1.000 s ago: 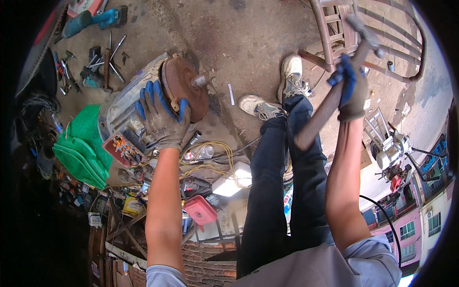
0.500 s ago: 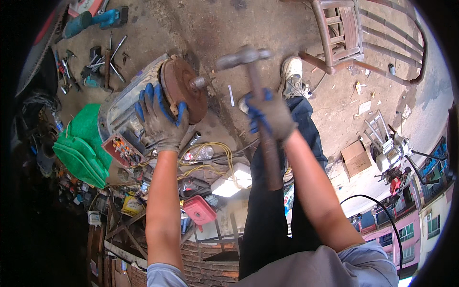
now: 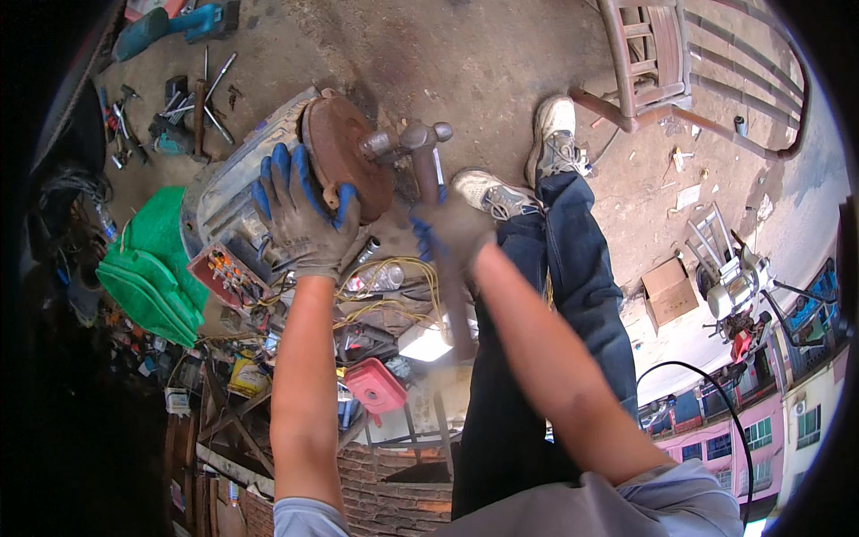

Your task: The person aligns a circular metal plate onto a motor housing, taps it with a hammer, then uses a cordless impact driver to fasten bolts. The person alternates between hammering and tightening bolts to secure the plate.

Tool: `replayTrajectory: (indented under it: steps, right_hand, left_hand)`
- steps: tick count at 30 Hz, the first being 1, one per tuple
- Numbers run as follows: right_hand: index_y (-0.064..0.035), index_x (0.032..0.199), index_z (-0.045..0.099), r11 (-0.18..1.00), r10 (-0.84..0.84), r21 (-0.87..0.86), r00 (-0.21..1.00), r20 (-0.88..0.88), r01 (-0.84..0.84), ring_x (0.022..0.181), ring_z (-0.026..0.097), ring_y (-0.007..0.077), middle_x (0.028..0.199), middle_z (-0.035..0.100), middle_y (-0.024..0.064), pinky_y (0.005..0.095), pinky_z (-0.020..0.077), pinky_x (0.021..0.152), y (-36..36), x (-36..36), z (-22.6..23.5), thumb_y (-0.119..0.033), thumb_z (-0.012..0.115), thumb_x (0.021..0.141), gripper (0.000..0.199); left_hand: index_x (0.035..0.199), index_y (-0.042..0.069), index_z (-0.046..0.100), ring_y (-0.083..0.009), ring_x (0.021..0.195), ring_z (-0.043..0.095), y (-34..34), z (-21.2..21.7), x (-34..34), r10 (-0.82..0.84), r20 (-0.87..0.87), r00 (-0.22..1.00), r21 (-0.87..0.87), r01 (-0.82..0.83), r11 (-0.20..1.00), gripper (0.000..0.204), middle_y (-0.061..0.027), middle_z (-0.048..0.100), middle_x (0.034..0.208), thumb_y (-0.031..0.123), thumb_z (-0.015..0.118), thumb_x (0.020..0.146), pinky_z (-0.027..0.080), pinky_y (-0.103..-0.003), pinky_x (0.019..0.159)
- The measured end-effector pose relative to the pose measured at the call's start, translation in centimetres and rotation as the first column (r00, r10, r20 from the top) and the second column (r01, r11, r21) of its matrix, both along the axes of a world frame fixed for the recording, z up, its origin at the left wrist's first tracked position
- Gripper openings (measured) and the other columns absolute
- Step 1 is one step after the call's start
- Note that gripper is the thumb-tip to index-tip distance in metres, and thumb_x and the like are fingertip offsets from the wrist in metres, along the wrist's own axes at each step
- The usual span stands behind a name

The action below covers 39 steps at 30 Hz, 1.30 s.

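A large electric motor (image 3: 228, 197) lies on its side at left, with a rusty round end cover (image 3: 344, 152) facing right. My left hand (image 3: 309, 224), in a grey and blue work glove, rests with spread fingers on the housing and the cover's lower edge. In my gloved right hand (image 3: 456, 228), blurred by motion, is a hammer (image 3: 426, 174). Its head is at the stub shaft (image 3: 376, 145) in the cover's middle; whether they touch I cannot tell. Loose wires fill the motor's open terminal box (image 3: 228, 277).
Green plastic sheeting (image 3: 152, 277) lies against the motor's left. Several hand tools (image 3: 197, 112) and a teal power tool (image 3: 179, 31) are on the floor beyond. Yellow cable (image 3: 416, 268), a bottle (image 3: 380, 277) and a pink box (image 3: 376, 385) lie nearer. A brown chair (image 3: 640, 54) stands far right.
My right hand has swung the hammer left, bringing its head from clear of the motor to the shaft. My left hand stays in place on the motor.
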State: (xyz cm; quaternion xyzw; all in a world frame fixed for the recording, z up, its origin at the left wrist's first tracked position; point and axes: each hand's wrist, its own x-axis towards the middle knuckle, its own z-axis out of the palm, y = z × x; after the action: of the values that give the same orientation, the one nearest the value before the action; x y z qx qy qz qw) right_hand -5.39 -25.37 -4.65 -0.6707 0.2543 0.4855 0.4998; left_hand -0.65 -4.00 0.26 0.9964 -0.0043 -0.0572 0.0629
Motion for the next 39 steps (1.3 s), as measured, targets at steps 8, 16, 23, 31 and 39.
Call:
replayTrajectory:
  steps: [8, 16, 23, 31, 39]
  right_hand:
    - [-0.0039, 0.099, 0.062, 0.8, -0.599, 0.046, 0.797, 0.079, 0.598, 0.051, 0.06, 0.0155, 0.069, 0.06, 0.005, 0.0306, 0.0525, 0.047, -14.6, 9.8, 5.4, -0.024, 0.069, 0.098, 0.021]
    - [-0.007, 0.104, 0.066, 0.826, -0.549, -0.033, 0.817, 0.173, 0.562, 0.055, 0.06, 0.0135, 0.072, 0.061, 0.0023, 0.0296, 0.0503, 0.052, -5.0, 6.7, 6.5, -0.031, 0.056, 0.106, 0.026]
    - [-0.0052, 0.112, 0.064, 0.951, -0.176, 0.284, 0.968, 0.18, 0.12, 0.053, 0.059, 0.0132, 0.073, 0.062, 0.0033, 0.0297, 0.0515, 0.048, -2.8, 0.6, 1.2, -0.027, 0.073, 0.092, 0.031]
    - [-0.0058, 0.086, 0.062, 0.623, -0.778, -0.097, 0.628, 0.02, 0.776, 0.047, 0.057, 0.0183, 0.061, 0.058, 0.0048, 0.0348, 0.0487, 0.042, -16.6, 9.3, 1.4, -0.02, 0.065, 0.095, 0.017]
    - [-0.007, 0.097, 0.066, 0.975, -0.224, -0.008, 0.974, -0.013, 0.224, 0.06, 0.062, 0.0149, 0.076, 0.066, 0.0039, 0.0329, 0.0527, 0.053, 1.7, -3.9, -2.2, -0.023, 0.071, 0.094, 0.017]
  left_hand:
    - [0.147, 0.005, 0.048, -0.0424, 0.143, 0.042, 0.5, -0.1, -0.6, 0.035, 0.019, 0.999, -0.013, -0.035, 0.999, 0.081, -0.0203, 0.049, 0.151, 0.046, 0.071, 0.08, 0.022, -0.06, 0.122]
    - [0.148, 0.005, 0.047, -0.0428, 0.143, 0.042, 0.0, -0.3, -0.3, 0.053, 0.027, 0.998, -0.04, -0.052, 0.998, 0.082, -0.0205, 0.049, 0.151, 0.044, 0.071, 0.08, 0.021, -0.06, 0.122]
    - [0.148, 0.004, 0.048, -0.0448, 0.142, 0.042, 0.1, 0.3, -0.1, 0.032, 0.004, 0.999, -0.024, -0.032, 0.999, 0.079, -0.0199, 0.049, 0.152, 0.045, 0.07, 0.084, 0.025, -0.06, 0.121]
    - [0.146, 0.006, 0.05, -0.0447, 0.141, 0.043, 0.1, 0.5, -0.2, 0.022, 0.007, 1.0, -0.017, -0.022, 1.0, 0.074, -0.0201, 0.049, 0.152, 0.045, 0.068, 0.086, 0.025, -0.061, 0.12]
    - [0.144, 0.007, 0.051, -0.0449, 0.141, 0.043, -0.3, 0.4, 0.6, 0.01, 0.002, 1.0, -0.018, -0.01, 1.0, 0.073, -0.0211, 0.048, 0.151, 0.044, 0.069, 0.084, 0.024, -0.062, 0.12]
